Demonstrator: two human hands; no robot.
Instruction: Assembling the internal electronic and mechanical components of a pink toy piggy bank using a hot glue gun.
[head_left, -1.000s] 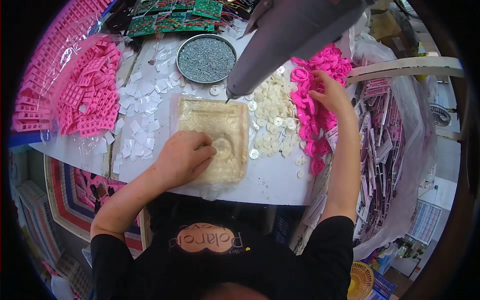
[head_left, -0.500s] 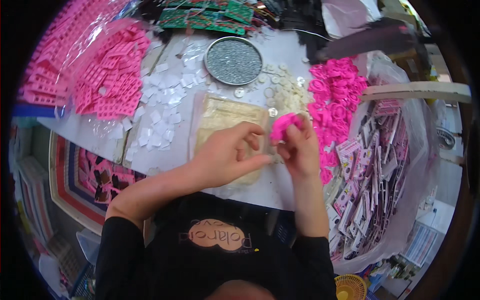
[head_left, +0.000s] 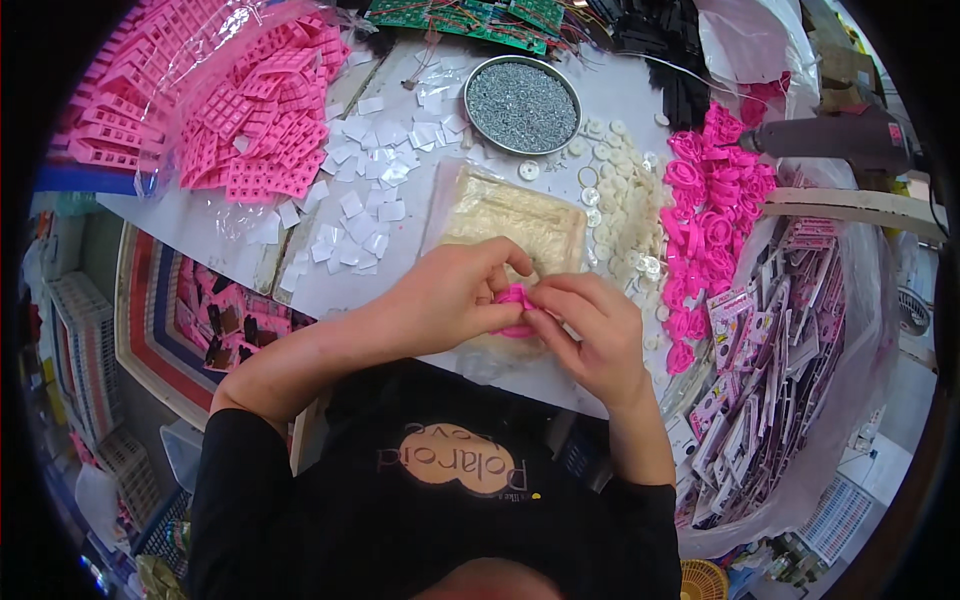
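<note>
A bright pink ring-like plastic part [head_left: 513, 297] sits between my two hands, over the near edge of a padded, clear-wrapped pad [head_left: 510, 215]. My left hand [head_left: 455, 298] grips the part from its left side, thumb below and fingers curled above. From the right, the fingertips of my right hand [head_left: 592, 335] pinch together against the part's edge; whether they also hold something small is hidden. Beyond the pad lie scattered white round discs [head_left: 615, 180]. Farther right is a heap of similar pink parts [head_left: 705, 235].
A round tray of small metal screws [head_left: 522, 105] stands behind the pad. White square pieces [head_left: 365, 190] lie left, beside pink grid-like panels [head_left: 265, 120]. At right are an electric screwdriver [head_left: 830, 140] and a bag of printed pieces [head_left: 760, 380]. Green circuit boards [head_left: 460, 22] lie at the back.
My right hand has brought the pink part down and left to my left hand, which now grips it too. The electric screwdriver has swung right and hangs lower. The whole view has shifted slightly.
</note>
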